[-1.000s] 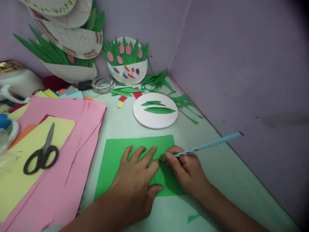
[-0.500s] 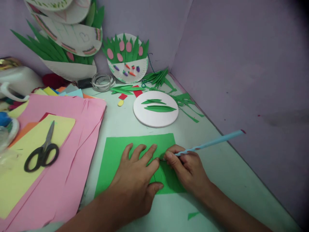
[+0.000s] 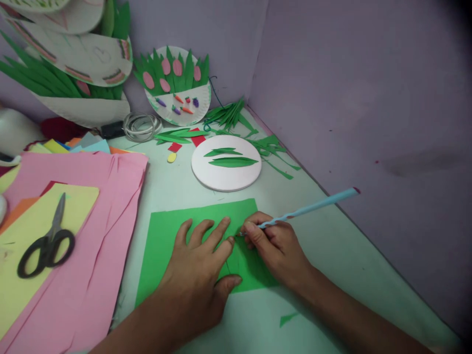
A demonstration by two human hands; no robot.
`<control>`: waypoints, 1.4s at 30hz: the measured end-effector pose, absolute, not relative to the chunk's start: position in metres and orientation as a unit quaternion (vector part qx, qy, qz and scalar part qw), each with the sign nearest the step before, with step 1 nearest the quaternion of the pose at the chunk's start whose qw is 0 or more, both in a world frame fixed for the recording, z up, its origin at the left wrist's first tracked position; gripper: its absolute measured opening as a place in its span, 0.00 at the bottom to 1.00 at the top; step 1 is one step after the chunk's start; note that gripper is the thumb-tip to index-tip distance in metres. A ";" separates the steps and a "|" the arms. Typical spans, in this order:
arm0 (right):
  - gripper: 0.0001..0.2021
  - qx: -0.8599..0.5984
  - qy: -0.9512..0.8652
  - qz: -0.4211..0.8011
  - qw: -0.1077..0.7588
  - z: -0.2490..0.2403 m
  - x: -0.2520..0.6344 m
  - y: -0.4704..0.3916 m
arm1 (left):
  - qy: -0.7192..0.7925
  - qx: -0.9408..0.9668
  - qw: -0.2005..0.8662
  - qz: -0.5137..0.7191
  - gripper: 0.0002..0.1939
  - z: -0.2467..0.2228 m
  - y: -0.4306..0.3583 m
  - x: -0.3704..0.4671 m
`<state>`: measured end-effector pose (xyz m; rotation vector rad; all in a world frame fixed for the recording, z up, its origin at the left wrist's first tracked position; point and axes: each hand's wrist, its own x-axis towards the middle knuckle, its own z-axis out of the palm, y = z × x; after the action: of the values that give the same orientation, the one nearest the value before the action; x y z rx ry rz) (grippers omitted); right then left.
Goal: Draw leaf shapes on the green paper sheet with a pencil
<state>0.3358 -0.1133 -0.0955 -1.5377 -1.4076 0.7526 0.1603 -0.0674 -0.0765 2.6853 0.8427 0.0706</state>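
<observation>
A green paper sheet point(image 3: 162, 246) lies on the pale table, with thin dark lines drawn near its middle. My left hand point(image 3: 201, 268) rests flat on it, fingers spread and holding nothing. In my right hand point(image 3: 275, 246) is a long light-blue pencil point(image 3: 313, 207), pinched near its point, which meets the sheet just right of my left index fingertip. Behind the sheet sits a white oval disc point(image 3: 225, 178) bearing narrow green paper leaves point(image 3: 233, 162).
Black-handled scissors point(image 3: 49, 246) lie on yellow paper point(image 3: 79, 199) over pink sheets point(image 3: 121, 196) at the left. Decorated paper plates point(image 3: 177, 105) lean on the wall. Green scraps point(image 3: 271, 145), red pieces point(image 3: 174, 147) and a wire coil point(image 3: 142, 127) lie behind.
The whole view has shifted, so most things appear further left. The pencil tip has moved slightly up along the sheet relative to my left hand, which stays spread on the paper.
</observation>
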 end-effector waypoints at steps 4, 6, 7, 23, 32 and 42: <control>0.17 -0.619 -0.587 0.279 0.441 -0.095 0.335 -0.113 | 0.290 0.945 0.152 0.019 0.20 -0.076 -0.067 0.160; 0.16 -0.612 -0.594 0.272 0.445 -0.094 0.335 -0.113 | 0.290 0.945 0.150 0.020 0.20 -0.076 -0.067 0.160; 0.16 -0.609 -0.596 0.270 0.447 -0.094 0.334 -0.113 | 0.291 0.945 0.151 0.021 0.20 -0.076 -0.067 0.160; 0.16 -0.602 -0.607 0.285 0.434 -0.092 0.336 -0.115 | 0.279 0.948 0.155 0.016 0.20 -0.073 -0.066 0.160; 0.15 -0.609 -0.618 0.269 0.419 -0.091 0.334 -0.119 | 0.276 0.947 0.162 0.006 0.19 -0.071 -0.066 0.161; 0.14 -0.602 -0.629 0.252 0.422 -0.087 0.333 -0.121 | 0.271 0.951 0.149 0.006 0.20 -0.074 -0.066 0.159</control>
<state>0.3328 -0.1212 -0.0872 -1.5069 -1.5761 0.6309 0.1592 -0.0657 -0.0741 2.7343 0.7798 0.0164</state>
